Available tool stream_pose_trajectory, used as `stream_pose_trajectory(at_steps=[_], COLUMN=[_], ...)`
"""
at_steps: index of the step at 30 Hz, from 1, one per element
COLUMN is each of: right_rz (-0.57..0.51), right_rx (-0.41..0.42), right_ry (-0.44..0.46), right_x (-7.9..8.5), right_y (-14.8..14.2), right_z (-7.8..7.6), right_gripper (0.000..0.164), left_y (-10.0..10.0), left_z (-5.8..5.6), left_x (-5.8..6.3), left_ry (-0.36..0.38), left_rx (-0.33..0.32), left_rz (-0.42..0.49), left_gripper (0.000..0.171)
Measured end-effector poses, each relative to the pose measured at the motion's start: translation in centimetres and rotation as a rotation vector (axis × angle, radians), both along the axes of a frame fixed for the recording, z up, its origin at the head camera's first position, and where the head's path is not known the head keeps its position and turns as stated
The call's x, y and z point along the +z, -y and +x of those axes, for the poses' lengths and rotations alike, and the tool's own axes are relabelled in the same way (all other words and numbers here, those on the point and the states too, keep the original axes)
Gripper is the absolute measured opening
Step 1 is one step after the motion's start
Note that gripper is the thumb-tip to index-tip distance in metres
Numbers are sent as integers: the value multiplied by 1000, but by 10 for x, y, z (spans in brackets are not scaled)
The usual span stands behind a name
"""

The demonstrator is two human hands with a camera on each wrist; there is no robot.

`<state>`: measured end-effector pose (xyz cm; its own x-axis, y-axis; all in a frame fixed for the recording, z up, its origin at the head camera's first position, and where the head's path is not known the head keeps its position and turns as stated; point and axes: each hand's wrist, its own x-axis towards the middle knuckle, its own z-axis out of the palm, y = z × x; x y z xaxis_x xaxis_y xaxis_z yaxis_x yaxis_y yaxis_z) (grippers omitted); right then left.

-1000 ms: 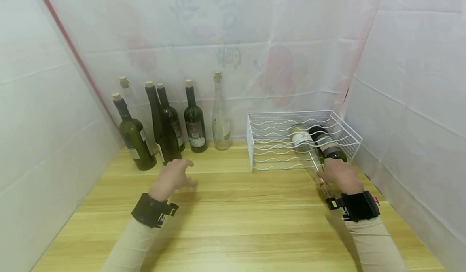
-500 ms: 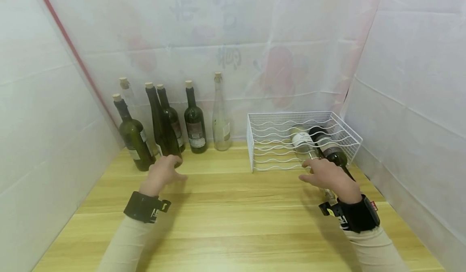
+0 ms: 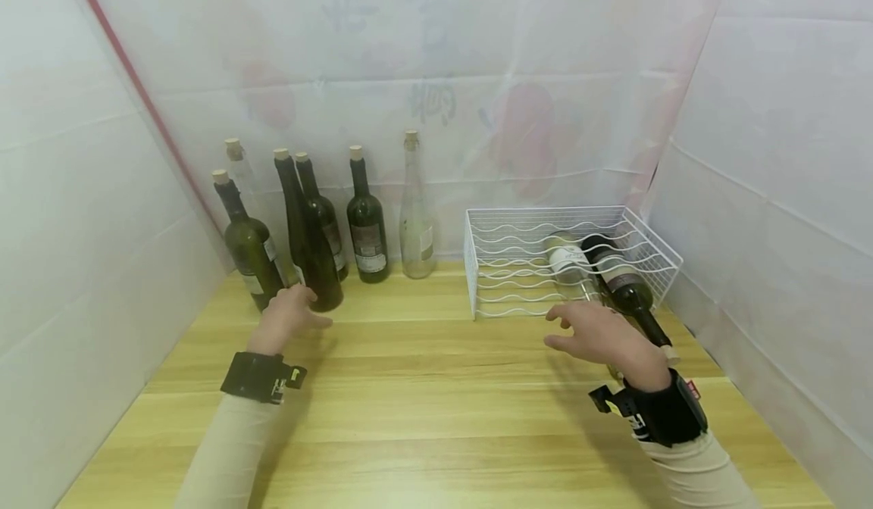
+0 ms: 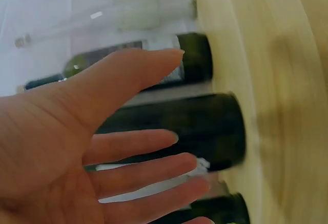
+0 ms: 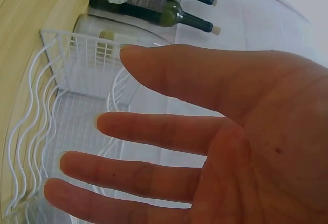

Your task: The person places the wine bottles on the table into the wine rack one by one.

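My left hand is spread with fingers extended, close in front of a tall dark wine bottle that stands upright with a cork. In the left wrist view the fingers overlap that dark bottle, and nothing is gripped. A green wine bottle stands just left of it. My right hand, fingers spread and holding nothing, hovers before the white wire rack. Two bottles lie in the rack: a clear one whose neck is mostly hidden by my hand, and a dark one with its corked neck toward me.
Behind the left hand stand more corked bottles: a clear one at the back, a dark green one, another green one and a clear one left of the rack. White sheets wall the wooden table on three sides.
My right hand has come off the bottle necks at the rack and moved left, uncovering the dark bottle's neck. My left hand has shifted left, in front of the tall dark bottle's base.
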<state>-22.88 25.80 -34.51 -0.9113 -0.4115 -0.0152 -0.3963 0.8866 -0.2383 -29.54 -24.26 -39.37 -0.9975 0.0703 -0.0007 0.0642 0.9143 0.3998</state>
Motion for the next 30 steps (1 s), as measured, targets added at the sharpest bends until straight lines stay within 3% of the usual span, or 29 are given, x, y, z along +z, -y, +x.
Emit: stream_pose_trajectory(at_steps=[7,18,20,24,30], right_rz=[19,18,18,17,23], right_rx=[32,8,8,13,14], right_ry=[4,40,47,57,53], right_x=[-1,-4,-4,-3,2], right_y=[2,2,3,4,4], right_z=[2,3,2,2,1], right_gripper=[41,43,43,44,43], left_y=[16,25,26,24,14], left_z=[-9,-31,-34,-44,-58], left_x=[-17,-37,-41,-49,-56], left_ry=[-9,32,1,-77,-138], left_rx=[91,151,166,199,251], left_rz=[75,201,215,264,330], left_gripper=[77,95,91,59,60])
